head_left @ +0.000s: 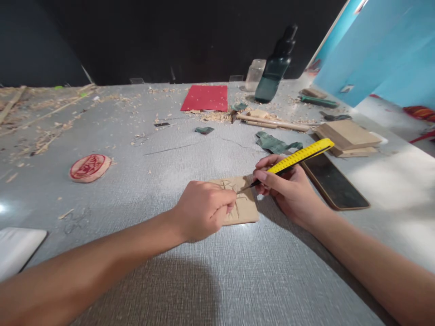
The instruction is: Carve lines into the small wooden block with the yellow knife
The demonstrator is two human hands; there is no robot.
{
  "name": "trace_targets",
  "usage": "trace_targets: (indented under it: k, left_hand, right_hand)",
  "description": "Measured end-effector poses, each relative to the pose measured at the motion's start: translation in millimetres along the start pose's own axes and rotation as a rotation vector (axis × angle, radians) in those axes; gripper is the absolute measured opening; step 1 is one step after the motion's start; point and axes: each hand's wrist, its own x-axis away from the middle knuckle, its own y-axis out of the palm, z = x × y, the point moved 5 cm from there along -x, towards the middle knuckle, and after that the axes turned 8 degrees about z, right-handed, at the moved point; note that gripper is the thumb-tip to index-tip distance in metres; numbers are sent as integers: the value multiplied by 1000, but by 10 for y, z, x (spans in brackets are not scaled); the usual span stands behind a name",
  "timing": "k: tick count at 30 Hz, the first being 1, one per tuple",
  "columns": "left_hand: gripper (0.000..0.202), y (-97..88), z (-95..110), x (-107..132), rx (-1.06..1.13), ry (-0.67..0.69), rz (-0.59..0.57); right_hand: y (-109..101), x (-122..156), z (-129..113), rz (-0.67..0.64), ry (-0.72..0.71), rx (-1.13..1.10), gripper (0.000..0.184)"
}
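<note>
Far left on the grey textured table [142,276], a white slab [16,246] lies at the near edge, and further back sits a round wooden stamp [90,167] with a red carved face, wood shavings [41,131] scattered behind it.

The left hand [204,209] is curled into a loose fist, knuckles up, pressing down on the near left part of a small tan wooden carving blank [243,206] that lies flat on the table in the middle. Its fingers are folded under and grip nothing; they only pin the blank. Shallow cut lines show on the blank's surface (too fine to read as a pattern).

The right hand [288,188] is closed around a yellow utility knife [299,156], thumb and forefinger pinching low near the blade end, the handle slanting up and to the right. The tip touches the blank just beside the left hand's fingers.

To cut well here, I judge the holding fingers should stay behind the blade's line of travel, the blank kept flat and unmoving, and the strokes light and repeated rather than forced.

Just right of the knife hand lies a dark phone [335,185], with stacked wood blocks [346,136] behind it, and a dark green bottle [277,68] and red sheet [205,98] stand further back.
</note>
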Motion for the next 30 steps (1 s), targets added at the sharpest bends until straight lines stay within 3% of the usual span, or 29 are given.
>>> trace_targets:
  k: [8,18,26,30]
  left_hand:
    - [18,8,-11,1,-4,-8,-5]
    - [20,-6,8,6,-23,29,14]
    - [28,-60,239,95,-139,458,203]
    - [39,-54,297,115,-211,571,229]
  right_hand:
    - [-6,-19,-1,121,19,-169,20]
    - [14,19,-9,35,27,-104,21]
    - [-11,-23,7,26,4,-100,23]
    - [-11,-22,8,31,7,-114,26]
